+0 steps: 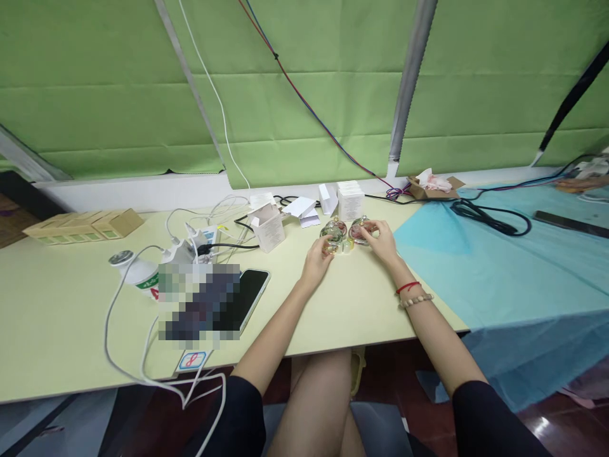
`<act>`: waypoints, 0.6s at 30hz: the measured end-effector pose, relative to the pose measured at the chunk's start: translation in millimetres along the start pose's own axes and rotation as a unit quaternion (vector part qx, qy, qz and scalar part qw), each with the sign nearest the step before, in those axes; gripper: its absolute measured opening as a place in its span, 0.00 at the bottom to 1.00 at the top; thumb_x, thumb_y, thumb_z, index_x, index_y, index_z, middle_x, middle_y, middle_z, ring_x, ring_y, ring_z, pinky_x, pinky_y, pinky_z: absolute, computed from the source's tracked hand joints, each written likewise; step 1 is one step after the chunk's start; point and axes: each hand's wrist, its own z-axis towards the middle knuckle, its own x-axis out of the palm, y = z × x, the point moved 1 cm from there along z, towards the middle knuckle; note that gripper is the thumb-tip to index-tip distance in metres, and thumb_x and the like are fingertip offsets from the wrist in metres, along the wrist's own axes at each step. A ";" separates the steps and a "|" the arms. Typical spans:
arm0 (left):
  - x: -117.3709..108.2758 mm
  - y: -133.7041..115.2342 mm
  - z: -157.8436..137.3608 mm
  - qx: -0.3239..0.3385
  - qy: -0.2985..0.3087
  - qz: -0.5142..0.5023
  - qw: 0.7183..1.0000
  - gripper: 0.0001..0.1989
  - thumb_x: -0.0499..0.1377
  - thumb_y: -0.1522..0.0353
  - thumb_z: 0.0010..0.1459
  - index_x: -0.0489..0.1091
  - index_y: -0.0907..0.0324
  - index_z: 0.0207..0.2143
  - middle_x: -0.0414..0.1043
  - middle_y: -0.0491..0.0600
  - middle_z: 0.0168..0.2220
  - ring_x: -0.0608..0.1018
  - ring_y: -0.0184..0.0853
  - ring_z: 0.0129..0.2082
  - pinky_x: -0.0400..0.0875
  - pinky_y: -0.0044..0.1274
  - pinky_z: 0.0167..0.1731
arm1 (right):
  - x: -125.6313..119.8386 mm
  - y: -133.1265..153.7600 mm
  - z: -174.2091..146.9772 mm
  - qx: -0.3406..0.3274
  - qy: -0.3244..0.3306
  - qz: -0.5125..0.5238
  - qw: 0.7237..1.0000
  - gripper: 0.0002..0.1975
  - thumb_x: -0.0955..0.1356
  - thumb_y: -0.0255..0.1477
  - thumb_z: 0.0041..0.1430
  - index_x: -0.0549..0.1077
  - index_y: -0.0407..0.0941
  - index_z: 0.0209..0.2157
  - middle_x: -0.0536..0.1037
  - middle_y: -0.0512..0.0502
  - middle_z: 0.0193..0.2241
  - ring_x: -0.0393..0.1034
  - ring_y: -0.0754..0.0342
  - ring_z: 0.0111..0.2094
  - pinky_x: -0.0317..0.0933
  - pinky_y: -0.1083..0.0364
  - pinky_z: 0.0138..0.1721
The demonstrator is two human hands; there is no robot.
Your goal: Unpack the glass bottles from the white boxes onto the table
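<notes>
Near the middle of the table, two small round, shiny glass-like pieces with gold-coloured edges lie side by side. My left hand [318,259] is closed at the lower edge of the left round glass-like piece [333,230], which shows green and red tones. With its thumb and fingers, my right hand [379,238] grips the right round glass-like piece [356,230], which looks reddish inside. Between the hands sit small clear, yellowish pieces [346,246], too small to name. Just behind stand small white boxes [351,202] in a stack.
Left of my hands are an opened white carton [267,227], a phone [252,295], a white bottle [136,271] and white cables. Cardboard boxes [85,226] line the far left. At right, blue sheeting [438,266] bears a coiled black cable [495,219]. A brown box [431,190] holds tissue.
</notes>
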 end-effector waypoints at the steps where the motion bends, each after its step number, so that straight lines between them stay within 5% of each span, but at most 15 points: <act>1: -0.6 -1.6 0.0 -0.001 -0.020 0.003 1.000 0.22 0.58 0.74 0.49 0.64 0.57 0.49 0.69 0.47 0.39 0.70 0.27 0.29 0.67 0.21 0.33 | -0.8 1.1 0.0 -0.001 -0.003 -0.005 1.000 0.17 0.67 0.41 0.51 0.74 0.45 0.39 0.72 0.42 0.38 0.68 0.49 0.38 0.62 0.48 0.44; 7: -9.7 -7.1 0.5 -0.070 -0.188 -0.010 0.980 0.12 0.52 0.71 0.55 0.64 0.58 0.44 0.67 0.45 0.33 0.68 0.27 0.26 0.65 0.20 0.32 | -6.7 8.5 0.4 -0.011 -0.063 -0.038 0.997 0.16 0.65 0.41 0.53 0.73 0.46 0.39 0.72 0.44 0.38 0.67 0.50 0.38 0.61 0.50 0.41; 18: -8.8 -13.8 -0.5 -0.140 -0.219 -0.088 0.962 0.09 0.49 0.74 0.53 0.63 0.57 0.36 0.62 0.43 0.27 0.66 0.27 0.24 0.63 0.20 0.30 | -10.2 10.6 0.3 0.029 -0.144 -0.027 0.989 0.13 0.61 0.36 0.55 0.71 0.45 0.35 0.70 0.43 0.36 0.65 0.50 0.37 0.60 0.48 0.44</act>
